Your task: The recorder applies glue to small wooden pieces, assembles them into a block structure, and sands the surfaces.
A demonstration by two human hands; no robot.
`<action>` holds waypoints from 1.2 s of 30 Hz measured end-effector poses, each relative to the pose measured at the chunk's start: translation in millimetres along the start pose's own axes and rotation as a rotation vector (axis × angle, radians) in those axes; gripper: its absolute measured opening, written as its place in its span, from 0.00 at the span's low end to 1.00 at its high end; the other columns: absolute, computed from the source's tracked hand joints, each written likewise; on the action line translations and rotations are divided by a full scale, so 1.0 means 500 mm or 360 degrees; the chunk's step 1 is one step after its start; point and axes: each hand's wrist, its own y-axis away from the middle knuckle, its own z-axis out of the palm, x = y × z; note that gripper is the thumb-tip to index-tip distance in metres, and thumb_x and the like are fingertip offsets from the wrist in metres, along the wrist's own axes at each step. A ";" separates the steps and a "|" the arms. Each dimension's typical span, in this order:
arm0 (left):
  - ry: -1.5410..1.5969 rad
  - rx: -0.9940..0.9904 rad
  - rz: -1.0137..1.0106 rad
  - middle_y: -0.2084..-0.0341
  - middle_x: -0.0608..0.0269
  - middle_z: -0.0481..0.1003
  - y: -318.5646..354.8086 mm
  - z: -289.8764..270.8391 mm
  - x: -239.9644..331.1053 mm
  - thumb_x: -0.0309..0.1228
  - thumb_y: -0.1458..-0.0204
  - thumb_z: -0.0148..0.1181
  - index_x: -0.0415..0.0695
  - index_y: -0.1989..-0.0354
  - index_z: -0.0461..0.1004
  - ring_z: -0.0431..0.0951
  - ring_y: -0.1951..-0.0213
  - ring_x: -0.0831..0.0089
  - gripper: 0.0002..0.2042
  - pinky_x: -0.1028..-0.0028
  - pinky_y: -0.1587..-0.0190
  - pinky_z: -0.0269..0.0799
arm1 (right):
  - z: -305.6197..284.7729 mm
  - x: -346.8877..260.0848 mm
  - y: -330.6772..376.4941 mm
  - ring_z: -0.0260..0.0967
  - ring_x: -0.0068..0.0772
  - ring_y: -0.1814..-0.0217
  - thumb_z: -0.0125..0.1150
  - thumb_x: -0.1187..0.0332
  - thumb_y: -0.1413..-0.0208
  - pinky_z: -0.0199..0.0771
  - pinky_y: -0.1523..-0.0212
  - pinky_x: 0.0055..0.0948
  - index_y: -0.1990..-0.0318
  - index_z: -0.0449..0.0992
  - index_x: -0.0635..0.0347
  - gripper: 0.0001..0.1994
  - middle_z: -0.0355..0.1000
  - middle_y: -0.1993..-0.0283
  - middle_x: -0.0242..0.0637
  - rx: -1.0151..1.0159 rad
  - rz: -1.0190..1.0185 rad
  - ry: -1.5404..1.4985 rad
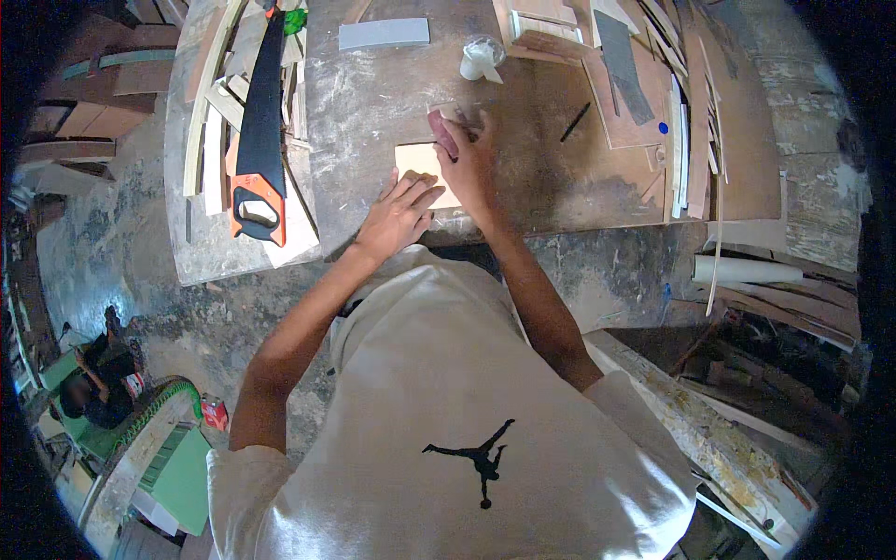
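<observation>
A small pale wooden board point(419, 161) lies on the worn workbench point(364, 103), near its front edge. My left hand point(399, 213) rests over the board's lower part, palm down with its fingers stretched out on it. Just above the board's right corner, my right hand point(471, 168) is closed around a reddish-brown piece of sandpaper point(442, 134), folded or wrapped; whether a block sits inside is hidden. The sandpaper's edge is close to the board's surface, and I cannot tell if they touch.
A handsaw point(259, 159) with an orange and black handle lies on wood strips at the left. Farther back are a grey rectangular strip point(384, 34) and a clear plastic cup point(482, 59). A black pen point(575, 122) and grey sheet point(623, 65) lie right. Someone sits point(98, 387) lower left.
</observation>
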 end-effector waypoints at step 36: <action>0.0258 0.0040 0.0097 0.41 0.61 0.72 0.005 -0.062 -0.061 0.33 0.42 0.60 0.46 0.43 0.74 0.68 0.37 0.63 0.18 0.57 0.32 0.58 | -0.098 0.060 0.085 0.68 0.50 0.37 0.72 0.69 0.48 0.68 0.38 0.42 0.45 0.77 0.54 0.22 0.69 0.38 0.46 -0.0201 0.0047 -0.0360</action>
